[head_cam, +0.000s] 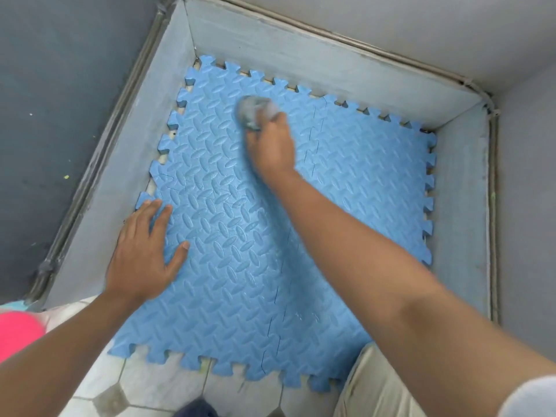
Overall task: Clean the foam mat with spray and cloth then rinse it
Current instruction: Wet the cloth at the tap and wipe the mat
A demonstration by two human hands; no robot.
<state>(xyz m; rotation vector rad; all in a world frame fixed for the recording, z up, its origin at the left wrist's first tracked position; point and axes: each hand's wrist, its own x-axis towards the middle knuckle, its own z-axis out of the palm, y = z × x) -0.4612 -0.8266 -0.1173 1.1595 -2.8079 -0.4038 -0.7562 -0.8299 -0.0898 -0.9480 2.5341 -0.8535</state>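
Note:
A blue foam mat with a raised oval pattern and jigsaw edges lies flat in a grey walled corner. My right hand reaches to the mat's far middle and grips a grey-blue cloth, which is pressed on the foam and blurred. My left hand lies flat, fingers spread, on the mat's near left edge. No spray bottle is in view.
Grey low walls enclose the mat on the left, far and right sides. White tiled floor lies in front of the mat. A pink object sits at the left edge. My beige trouser leg is at the bottom right.

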